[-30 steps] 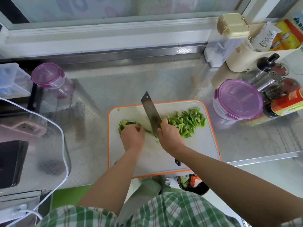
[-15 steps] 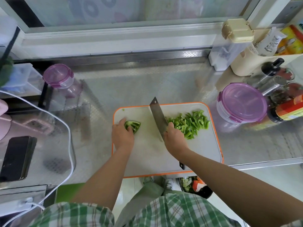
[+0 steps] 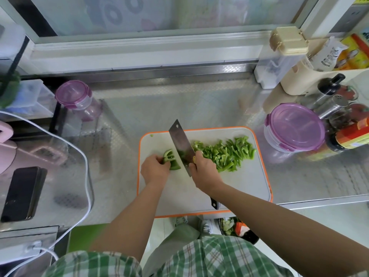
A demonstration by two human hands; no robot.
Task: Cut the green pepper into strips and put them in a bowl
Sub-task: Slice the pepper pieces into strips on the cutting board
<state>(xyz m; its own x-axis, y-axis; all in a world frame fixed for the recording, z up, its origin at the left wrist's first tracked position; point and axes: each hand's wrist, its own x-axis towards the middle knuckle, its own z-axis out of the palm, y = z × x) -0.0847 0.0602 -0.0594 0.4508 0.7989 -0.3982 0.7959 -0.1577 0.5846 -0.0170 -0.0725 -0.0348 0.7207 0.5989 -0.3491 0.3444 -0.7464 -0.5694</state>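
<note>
Left hand: the left hand (image 3: 154,169) rests on the left part of the board, its fingers curled over the left side of the pepper piece and holding it down.
Right hand: the right hand (image 3: 203,172) is wrapped round the knife where blade meets handle, with the thumb lying against the flat of the blade.
Knife: the knife (image 3: 180,145) is a broad, cleaver-like blade that slants from the far left towards the near right. Its dark handle end shows under the right forearm. It stands just to the right of the pepper piece; whether its edge meets the board cannot be told.
Pepper piece: the pepper piece (image 3: 171,159) is an uncut green chunk lying between the left hand and the blade, its pale inside ribs facing up.
Pepper strips: the pepper strips (image 3: 225,153) lie in a loose heap on the far right part of the board, right of the blade.
Cutting board: the cutting board (image 3: 249,186) is white with an orange rim and sits at the near edge of the tabletop.
Tabletop: the tabletop (image 3: 159,104) is patterned metal.
Right side: a clear tub with a purple lid (image 3: 294,129) stands just beside the board's far right corner, with bottles and shakers beyond it.
Left side: a small purple-lidded jar (image 3: 73,94) stands far left, and a dark phone (image 3: 22,193) lies near left beside a white cable (image 3: 85,176).
</note>
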